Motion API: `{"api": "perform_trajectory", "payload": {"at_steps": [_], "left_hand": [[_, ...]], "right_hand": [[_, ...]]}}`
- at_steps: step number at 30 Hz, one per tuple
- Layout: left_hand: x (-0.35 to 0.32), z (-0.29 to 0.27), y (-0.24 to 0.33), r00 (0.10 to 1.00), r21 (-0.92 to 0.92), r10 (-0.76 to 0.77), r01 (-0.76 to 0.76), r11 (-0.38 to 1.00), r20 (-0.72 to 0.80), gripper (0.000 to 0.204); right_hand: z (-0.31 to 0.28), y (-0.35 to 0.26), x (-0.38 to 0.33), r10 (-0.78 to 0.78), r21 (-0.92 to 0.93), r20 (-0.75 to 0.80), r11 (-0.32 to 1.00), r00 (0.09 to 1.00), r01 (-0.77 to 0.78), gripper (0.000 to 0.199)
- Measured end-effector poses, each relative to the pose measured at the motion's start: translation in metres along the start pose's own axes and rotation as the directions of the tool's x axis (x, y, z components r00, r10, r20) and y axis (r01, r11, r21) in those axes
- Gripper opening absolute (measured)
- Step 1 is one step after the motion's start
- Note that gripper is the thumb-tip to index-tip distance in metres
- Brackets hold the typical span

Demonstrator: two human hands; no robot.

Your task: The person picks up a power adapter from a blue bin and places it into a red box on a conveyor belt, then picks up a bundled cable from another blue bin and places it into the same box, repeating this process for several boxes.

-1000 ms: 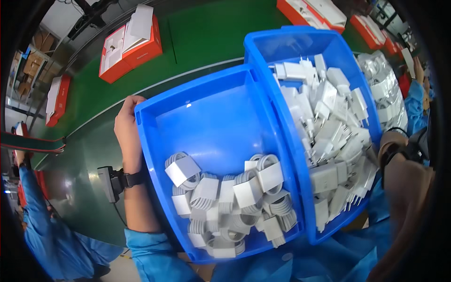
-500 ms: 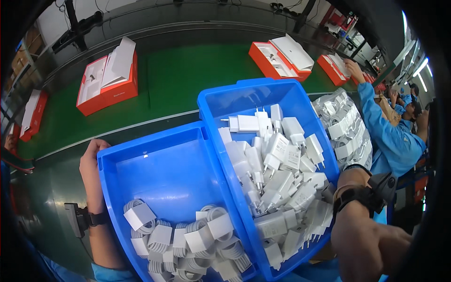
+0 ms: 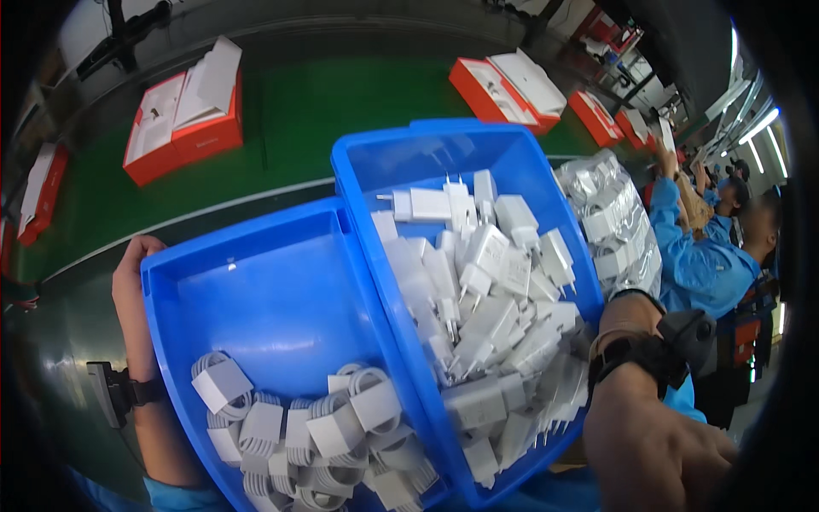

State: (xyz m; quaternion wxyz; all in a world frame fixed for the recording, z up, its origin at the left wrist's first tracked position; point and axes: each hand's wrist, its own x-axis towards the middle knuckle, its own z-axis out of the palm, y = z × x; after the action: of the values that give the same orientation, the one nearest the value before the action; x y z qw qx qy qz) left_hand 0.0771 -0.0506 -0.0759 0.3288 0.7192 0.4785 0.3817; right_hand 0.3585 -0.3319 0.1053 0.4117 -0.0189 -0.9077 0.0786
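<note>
My left hand point(image 3: 135, 263) is curled around the outer far corner of the left blue bin point(image 3: 256, 294), its fingertips partly hidden by the bin. White coiled cables point(image 3: 375, 403) with paper wraps fill that bin's near end. Tilted against it on the right is a second blue bin point(image 3: 388, 162), heaped with white charger plugs point(image 3: 486, 256) whose metal pins show. My right hand point(image 3: 653, 439) looms large at the lower right, beside the second bin's near right side, with a black strap at the wrist. Its fingers cannot be made out.
A clear plastic bag of white parts point(image 3: 610, 226) lies right of the bins. Behind runs a green conveyor belt point(image 3: 307, 128) with opened orange-and-white boxes point(image 3: 192, 128). At the right, a co-worker in a blue sleeve point(image 3: 704, 264) handles a white piece above the boxes.
Both bins and my left hand appear farther left and higher in the picture, while the whole view has shifted too. The co-worker's hand has left one box and raises a white piece.
</note>
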Motion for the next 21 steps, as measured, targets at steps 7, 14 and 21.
{"api": "perform_trajectory", "payload": {"at_steps": [7, 14, 21], "left_hand": [[-0.007, -0.012, 0.026, 0.997, 0.061, 0.059, -0.055, 0.997, -0.060, 0.018], [-0.002, -0.010, 0.010, 0.999, 0.063, -0.032, 0.032, 0.997, -0.003, 0.014], [0.011, 0.005, 0.002, 1.000, 0.079, 0.014, -0.014, 0.997, 0.002, 0.017]], "right_hand": [[-0.004, 0.001, 0.003, -0.038, 0.022, -0.004, 0.999, 0.999, 0.038, 0.043], [0.001, 0.005, 0.005, -0.022, 0.022, -0.007, 1.000, 1.000, 0.022, 0.041], [0.000, 0.007, 0.002, -0.027, 0.020, 0.009, 0.999, 1.000, 0.027, 0.040]]}}
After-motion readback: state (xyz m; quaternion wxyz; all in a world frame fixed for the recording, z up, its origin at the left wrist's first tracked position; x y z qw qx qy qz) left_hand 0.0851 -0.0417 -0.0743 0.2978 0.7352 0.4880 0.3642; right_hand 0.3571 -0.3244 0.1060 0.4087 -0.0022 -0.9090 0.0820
